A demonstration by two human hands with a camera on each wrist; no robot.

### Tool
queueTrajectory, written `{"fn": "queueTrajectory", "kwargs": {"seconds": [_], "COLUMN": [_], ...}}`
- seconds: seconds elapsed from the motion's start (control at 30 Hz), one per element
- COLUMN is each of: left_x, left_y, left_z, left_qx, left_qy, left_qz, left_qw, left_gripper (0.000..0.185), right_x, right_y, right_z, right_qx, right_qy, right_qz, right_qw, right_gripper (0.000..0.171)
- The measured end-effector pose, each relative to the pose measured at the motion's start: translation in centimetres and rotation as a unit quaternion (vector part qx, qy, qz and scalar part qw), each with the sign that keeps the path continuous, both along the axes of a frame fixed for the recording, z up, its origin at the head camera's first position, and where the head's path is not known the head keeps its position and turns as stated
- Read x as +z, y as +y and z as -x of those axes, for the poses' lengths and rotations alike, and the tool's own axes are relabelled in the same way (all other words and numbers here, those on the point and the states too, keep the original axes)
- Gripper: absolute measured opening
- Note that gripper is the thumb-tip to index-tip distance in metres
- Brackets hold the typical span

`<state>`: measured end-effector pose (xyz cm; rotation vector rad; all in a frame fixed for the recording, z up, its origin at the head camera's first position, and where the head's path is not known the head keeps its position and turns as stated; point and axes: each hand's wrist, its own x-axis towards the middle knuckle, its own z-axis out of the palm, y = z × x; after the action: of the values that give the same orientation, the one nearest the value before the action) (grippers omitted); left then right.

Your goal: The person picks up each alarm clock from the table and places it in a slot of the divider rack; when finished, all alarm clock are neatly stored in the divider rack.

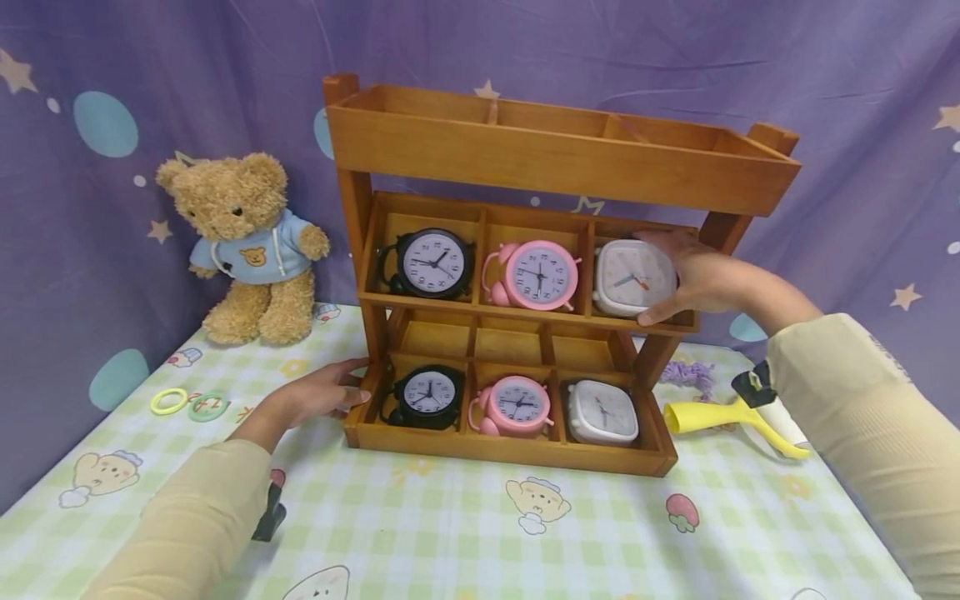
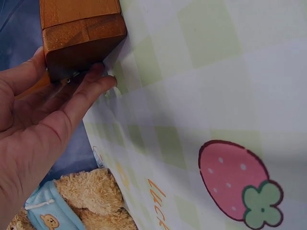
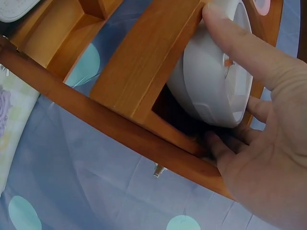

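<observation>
A wooden display shelf (image 1: 517,457) with compartments stands on the table. At its lower left end, my left hand (image 1: 322,392) grips the side, thumb and fingers on different faces of the wood (image 2: 84,40). My right hand (image 1: 701,271) holds a square white alarm clock (image 1: 636,277) in the middle tier's right compartment. In the right wrist view the thumb lies toward the clock's lower side and the other fingers reach behind its edge; their tips are partly hidden. Beside it sit a pink alarm clock (image 1: 542,275) and a black alarm clock (image 1: 435,262).
The bottom row holds a black clock (image 1: 429,393), a pink clock (image 1: 517,404) and a white clock (image 1: 602,412). A teddy bear (image 1: 251,250) sits at left, near a yellow ring (image 1: 169,402). A yellow tool (image 1: 705,415) and purple strands (image 1: 686,375) lie at right.
</observation>
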<state>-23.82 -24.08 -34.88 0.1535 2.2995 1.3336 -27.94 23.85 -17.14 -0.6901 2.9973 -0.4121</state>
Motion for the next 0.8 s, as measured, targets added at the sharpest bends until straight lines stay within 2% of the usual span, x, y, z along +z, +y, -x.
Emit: {"fn": "queueTrajectory", "kwargs": {"seconds": [0.23, 0.4, 0.63, 0.8], "left_x": [-0.1, 0.0, -0.1, 0.0], "left_y": [0.0, 0.0, 0.0, 0.2], "left_z": [-0.1, -0.2, -0.1, -0.2], "left_qx": [-0.002, -0.003, -0.004, -0.015], "left_qy": [0.003, 0.006, 0.009, 0.032], "left_qz": [-0.002, -0.003, 0.008, 0.026], "left_qw": [1.0, 1.0, 0.9999, 0.999], "left_gripper": [0.074, 0.074, 0.073, 0.071], "right_x": [0.0, 0.0, -0.2, -0.8], "right_y": [-0.2, 0.0, 0.5, 0.8], "right_z": [0.1, -0.3, -1.6, -2.8], "right_qx": [-0.009, -0.001, 0.009, 0.01], "right_qy": [-0.015, -0.011, 0.042, 0.096], "right_qz": [-0.018, -0.019, -0.01, 0.009], "right_qw": [1.0, 1.0, 0.999, 0.995], "right_gripper": [0.127, 0.126, 0.119, 0.1]}}
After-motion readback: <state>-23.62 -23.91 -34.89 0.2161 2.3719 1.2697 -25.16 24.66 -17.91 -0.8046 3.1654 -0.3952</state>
